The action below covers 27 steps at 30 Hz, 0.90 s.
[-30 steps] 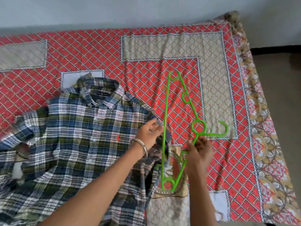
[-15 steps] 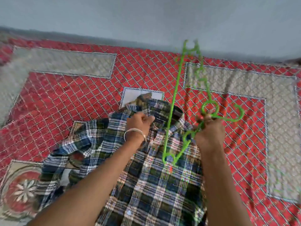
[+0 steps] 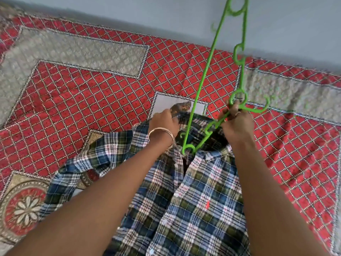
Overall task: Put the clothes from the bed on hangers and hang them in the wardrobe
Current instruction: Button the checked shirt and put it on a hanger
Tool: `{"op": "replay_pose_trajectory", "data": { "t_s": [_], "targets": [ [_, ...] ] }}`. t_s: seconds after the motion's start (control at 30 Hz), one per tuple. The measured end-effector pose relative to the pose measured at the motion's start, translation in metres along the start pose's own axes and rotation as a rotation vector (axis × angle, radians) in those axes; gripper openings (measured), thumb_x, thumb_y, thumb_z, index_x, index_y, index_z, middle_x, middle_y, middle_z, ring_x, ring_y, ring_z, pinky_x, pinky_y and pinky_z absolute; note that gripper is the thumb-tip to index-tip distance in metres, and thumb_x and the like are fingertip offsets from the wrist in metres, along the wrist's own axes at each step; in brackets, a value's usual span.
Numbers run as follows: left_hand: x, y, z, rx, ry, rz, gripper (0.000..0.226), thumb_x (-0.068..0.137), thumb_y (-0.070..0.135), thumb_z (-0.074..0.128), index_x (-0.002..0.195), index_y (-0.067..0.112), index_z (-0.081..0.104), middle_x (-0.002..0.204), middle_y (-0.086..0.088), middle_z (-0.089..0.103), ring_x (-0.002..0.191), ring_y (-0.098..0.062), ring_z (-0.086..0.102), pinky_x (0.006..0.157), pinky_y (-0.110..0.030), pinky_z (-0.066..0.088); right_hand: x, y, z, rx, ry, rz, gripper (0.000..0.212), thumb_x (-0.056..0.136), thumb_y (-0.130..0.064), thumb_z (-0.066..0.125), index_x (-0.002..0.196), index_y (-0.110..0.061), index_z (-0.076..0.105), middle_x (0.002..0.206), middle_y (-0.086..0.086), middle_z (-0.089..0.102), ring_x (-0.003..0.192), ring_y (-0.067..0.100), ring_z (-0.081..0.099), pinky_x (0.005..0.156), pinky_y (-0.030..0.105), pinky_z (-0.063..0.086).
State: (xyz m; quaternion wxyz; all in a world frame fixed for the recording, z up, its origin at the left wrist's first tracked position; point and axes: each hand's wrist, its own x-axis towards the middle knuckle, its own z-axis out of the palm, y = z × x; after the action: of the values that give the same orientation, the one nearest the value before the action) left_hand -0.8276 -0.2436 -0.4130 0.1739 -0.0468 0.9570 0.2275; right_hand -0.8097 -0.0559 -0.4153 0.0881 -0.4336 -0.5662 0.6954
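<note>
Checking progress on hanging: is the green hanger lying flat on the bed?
No. The right hand holds the green hanger up, tilted, its lower end at the plaid shirt's collar.

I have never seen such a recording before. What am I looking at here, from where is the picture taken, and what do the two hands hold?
There is no machine here: a person works with two bare hands. The camera sits on the person's head and looks forward and down, so both arms reach into the picture from the bottom. Below them is a bed with a red patterned bedspread. On it lies a checked shirt, blue, green and white. The left hand, with a bangle on the wrist, grips the shirt at the collar. The right hand grips a green plastic hanger near its hook and holds it tilted, with its lower end going into the neck opening of the shirt. No wardrobe is visible.
</note>
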Motion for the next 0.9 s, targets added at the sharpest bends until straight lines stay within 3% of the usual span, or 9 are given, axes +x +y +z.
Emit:
{"op": "replay_pose_trajectory", "data": {
  "t_s": [0.07, 0.17, 0.3, 0.43, 0.53, 0.63, 0.73, 0.8, 0.9],
  "targets": [
    [0.006, -0.011, -0.004, -0.105, 0.037, -0.024, 0.031, 0.092, 0.025, 0.051, 0.111, 0.007, 0.066, 0.094, -0.019, 0.069, 0.087, -0.036, 0.063, 0.069, -0.037, 0.049, -0.005, 0.01, 0.004, 0.003, -0.162, 0.053, 0.016, 0.096, 0.001, 0.048, 0.087, -0.006, 0.059, 0.065, -0.001, 0.057, 0.058, -0.003, 0.049, 0.062, 0.018, 0.041],
    [0.005, -0.016, -0.013, -0.156, 0.036, -0.051, 0.028, 0.092, 0.024, 0.052, 0.105, 0.007, 0.069, 0.091, -0.017, 0.07, 0.08, -0.034, 0.062, 0.062, -0.035, 0.042, -0.016, 0.02, -0.001, -0.101, -0.303, 0.066, 0.019, 0.101, -0.003, 0.042, 0.088, -0.011, 0.053, 0.067, -0.005, 0.069, 0.062, 0.006, 0.057, 0.058, 0.029, 0.041],
    [0.011, -0.026, -0.019, -0.212, 0.038, -0.08, 0.024, 0.092, 0.024, 0.052, 0.094, 0.007, 0.069, 0.084, -0.016, 0.069, 0.071, -0.031, 0.055, 0.058, -0.033, 0.036, -0.009, 0.006, -0.032, -0.247, -0.323, -0.035, 0.021, 0.099, -0.006, 0.048, 0.083, -0.015, 0.057, 0.065, -0.006, 0.065, 0.055, 0.01, 0.052, 0.054, 0.028, 0.041],
    [0.013, -0.029, -0.023, -0.238, 0.042, -0.1, 0.022, 0.093, 0.023, 0.056, 0.1, 0.01, 0.071, 0.086, -0.011, 0.07, 0.072, -0.03, 0.06, 0.059, -0.032, 0.042, -0.026, -0.012, -0.07, -0.446, -0.417, -0.014, 0.021, 0.097, -0.001, 0.049, 0.081, -0.011, 0.059, 0.06, -0.004, 0.066, 0.053, 0.011, 0.058, 0.051, 0.025, 0.049],
    [0.014, -0.029, -0.025, -0.171, -0.005, -0.066, 0.02, 0.091, 0.021, 0.06, 0.088, 0.004, 0.07, 0.074, -0.009, 0.061, 0.067, -0.027, 0.054, 0.058, -0.03, 0.038, -0.041, -0.01, -0.084, -0.642, -0.323, -0.065, 0.026, 0.095, 0.003, 0.052, 0.075, -0.012, 0.061, 0.062, -0.003, 0.067, 0.057, 0.009, 0.064, 0.059, 0.029, 0.055],
    [0.017, -0.033, -0.028, -0.1, -0.089, -0.013, 0.027, 0.089, 0.025, 0.064, 0.081, -0.001, 0.07, 0.071, -0.015, 0.061, 0.063, -0.026, 0.051, 0.054, -0.03, 0.033, -0.051, -0.003, -0.093, -0.946, -0.184, -0.165, 0.017, 0.091, -0.006, 0.059, 0.078, -0.013, 0.066, 0.067, -0.011, 0.067, 0.076, 0.021, 0.062, 0.069, 0.03, 0.044],
    [0.022, -0.035, -0.034, -0.084, -0.13, -0.03, 0.023, 0.089, 0.024, 0.065, 0.095, 0.004, 0.074, 0.088, -0.014, 0.068, 0.076, -0.029, 0.06, 0.062, -0.033, 0.047, -0.061, 0.0, -0.098, -1.08, -0.125, -0.24, 0.012, 0.09, -0.009, 0.06, 0.09, -0.002, 0.07, 0.086, 0.011, 0.07, 0.086, 0.033, 0.061, 0.068, 0.034, 0.039],
    [0.025, -0.035, -0.037, -0.191, -0.144, -0.104, 0.022, 0.089, 0.019, 0.065, 0.106, 0.006, 0.072, 0.1, -0.012, 0.069, 0.084, -0.031, 0.065, 0.075, -0.039, 0.057, -0.065, -0.001, -0.101, -1.055, -0.139, -0.217, 0.012, 0.09, -0.008, 0.059, 0.085, -0.002, 0.069, 0.084, 0.011, 0.067, 0.082, 0.032, 0.06, 0.065, 0.032, 0.037],
    [0.027, -0.031, -0.041, -0.252, -0.186, -0.177, 0.021, 0.091, 0.015, 0.062, 0.108, 0.007, 0.07, 0.101, -0.009, 0.068, 0.081, -0.033, 0.067, 0.073, -0.044, 0.059, -0.069, 0.0, -0.106, -1.064, -0.156, -0.154, 0.013, 0.091, -0.008, 0.058, 0.087, -0.003, 0.069, 0.086, 0.012, 0.068, 0.079, 0.027, 0.058, 0.066, 0.031, 0.036]
  ]
}}
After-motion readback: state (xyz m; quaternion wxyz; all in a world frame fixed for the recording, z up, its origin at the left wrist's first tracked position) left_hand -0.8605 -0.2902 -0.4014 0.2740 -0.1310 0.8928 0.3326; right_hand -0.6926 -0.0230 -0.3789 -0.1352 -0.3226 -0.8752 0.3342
